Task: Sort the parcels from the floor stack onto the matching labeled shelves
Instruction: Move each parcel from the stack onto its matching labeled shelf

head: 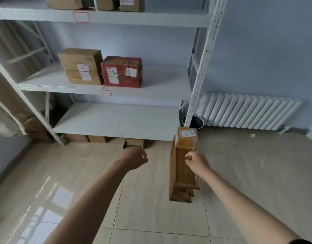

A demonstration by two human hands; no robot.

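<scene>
A small brown parcel [186,138] with a white label sits on top of a tall wooden stand [182,175] on the tiled floor. My right hand [195,162] hovers in front of the stand just below the parcel, fingers curled, holding nothing. My left hand [135,158] is stretched out to the left of the stand, fingers curled and empty. On the middle shelf [151,88] stand a brown carton [81,66] and a red carton [121,72]. The lower shelf [116,120] holds nothing.
A top shelf [134,18] carries several brown boxes. More cartons [97,139] lie on the floor under the lowest shelf. A white radiator [248,111] lines the right wall, beside the shelf's upright post [202,67]. Red-framed labels [106,92] mark the shelf edges.
</scene>
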